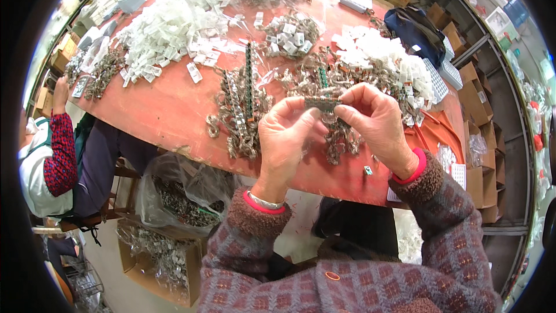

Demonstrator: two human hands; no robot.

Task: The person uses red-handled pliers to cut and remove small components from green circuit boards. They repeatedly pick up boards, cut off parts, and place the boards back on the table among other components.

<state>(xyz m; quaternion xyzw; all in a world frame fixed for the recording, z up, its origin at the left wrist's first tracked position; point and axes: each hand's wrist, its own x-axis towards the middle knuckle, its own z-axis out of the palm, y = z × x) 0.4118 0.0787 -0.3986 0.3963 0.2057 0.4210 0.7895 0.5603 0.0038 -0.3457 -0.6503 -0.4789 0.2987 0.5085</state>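
My left hand (282, 138) and my right hand (377, 123) pinch a short dark strip (322, 104) between thumbs and fingertips, one at each end. It looks like a narrow circuit board strip, though its details are blurred. Below and behind it lies a pile of small parts with coiled grey-brown wires (344, 139). Left of my left hand is a second heap of wired parts (240, 116), with long green board strips (249, 78) on top. One tiny green board piece (368, 170) sits alone near the table edge, below my right hand.
White plastic housings form large heaps at the left (156, 40) and right (376, 52) of the red table (179, 113). A co-worker's arm (61, 139) reaches the table at far left. Below stand a filled plastic bag (185, 191) and a cardboard box (156, 275). Shelves with cartons (478, 98) line the right.
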